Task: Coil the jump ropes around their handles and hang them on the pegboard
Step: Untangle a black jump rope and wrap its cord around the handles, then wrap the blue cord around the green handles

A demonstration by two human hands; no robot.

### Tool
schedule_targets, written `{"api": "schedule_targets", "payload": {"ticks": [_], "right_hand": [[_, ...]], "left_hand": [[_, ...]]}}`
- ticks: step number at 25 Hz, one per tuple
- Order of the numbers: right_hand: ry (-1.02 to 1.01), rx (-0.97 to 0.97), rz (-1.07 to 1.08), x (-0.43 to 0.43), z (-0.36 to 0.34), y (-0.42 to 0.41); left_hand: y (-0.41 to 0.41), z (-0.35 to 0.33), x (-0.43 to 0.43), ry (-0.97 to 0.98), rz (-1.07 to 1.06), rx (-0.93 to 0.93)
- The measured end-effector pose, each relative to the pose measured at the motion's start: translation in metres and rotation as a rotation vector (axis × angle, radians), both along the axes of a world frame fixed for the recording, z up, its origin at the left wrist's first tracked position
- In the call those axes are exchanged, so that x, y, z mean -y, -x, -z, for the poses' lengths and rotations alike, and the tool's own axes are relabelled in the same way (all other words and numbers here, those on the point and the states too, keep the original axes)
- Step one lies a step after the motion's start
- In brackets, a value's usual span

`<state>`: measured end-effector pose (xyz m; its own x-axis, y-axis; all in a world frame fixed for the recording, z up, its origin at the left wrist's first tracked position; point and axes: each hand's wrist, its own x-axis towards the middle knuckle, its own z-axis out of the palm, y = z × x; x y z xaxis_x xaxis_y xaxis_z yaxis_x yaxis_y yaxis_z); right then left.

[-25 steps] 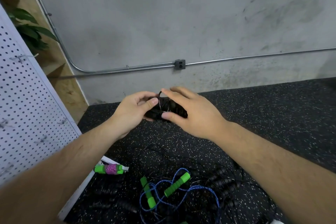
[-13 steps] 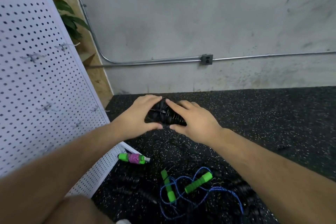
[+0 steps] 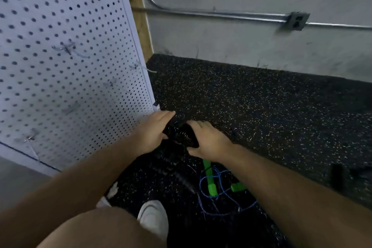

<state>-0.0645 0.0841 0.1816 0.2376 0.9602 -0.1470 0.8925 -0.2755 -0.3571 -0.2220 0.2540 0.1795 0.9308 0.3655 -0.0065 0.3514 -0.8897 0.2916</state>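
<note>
Head view, heavy motion blur.

Black jump rope (image 3: 181, 134): the cord was wound in tight turns round its handles. It was held as one bundle between both hands, above the floor (image 3: 271, 106) and just right of the lower right corner of the pegboard (image 3: 70, 56).

Left hand (image 3: 152, 133): it gripped the left end of the bundle, with its fingers wrapped over the top.

Right hand (image 3: 209, 141): it gripped the right end, fingers curled over the top and thumb pressed in from below. Both sets of fingers were closed on the rope.

Pegboard: white and perforated, it filled the left of the view. Several wire hooks (image 3: 66, 48) stuck out of it, blurred.

Floor: black speckled rubber. Below the right hand a blue jump rope (image 3: 219, 189) lay in a loose tangle, and its two green handles (image 3: 210, 179) lay apart from each other. Left of that tangle, more black ribbed handles (image 3: 181, 177) lay on the floor, too blurred to count. A white shoe (image 3: 154, 219) and a bare knee (image 3: 96, 231) showed at the bottom edge.

Background: a grey wall (image 3: 241, 46) carried a metal conduit (image 3: 201, 13) that ran to an outlet box (image 3: 297, 21).
</note>
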Motion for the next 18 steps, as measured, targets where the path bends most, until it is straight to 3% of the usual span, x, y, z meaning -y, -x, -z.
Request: {"api": "schedule_targets", "payload": {"ticks": [6,9,15,18], "right_hand": [[0.021,-0.033,0.006,-0.062,0.111,0.018],[-0.049,-0.056,0.062,-0.088,0.152,0.025],[-0.056,-0.256,0.164,-0.117,0.200,0.033],[-0.079,-0.165,0.108,-0.103,0.197,0.026]], "left_hand": [[0.002,0.108,-0.035,0.050,-0.162,-0.241],[0.000,0.148,-0.047,0.080,-0.150,-0.208],[-0.003,0.183,-0.039,0.065,-0.160,-0.362],[-0.004,0.182,-0.034,0.051,-0.167,-0.347]]}}
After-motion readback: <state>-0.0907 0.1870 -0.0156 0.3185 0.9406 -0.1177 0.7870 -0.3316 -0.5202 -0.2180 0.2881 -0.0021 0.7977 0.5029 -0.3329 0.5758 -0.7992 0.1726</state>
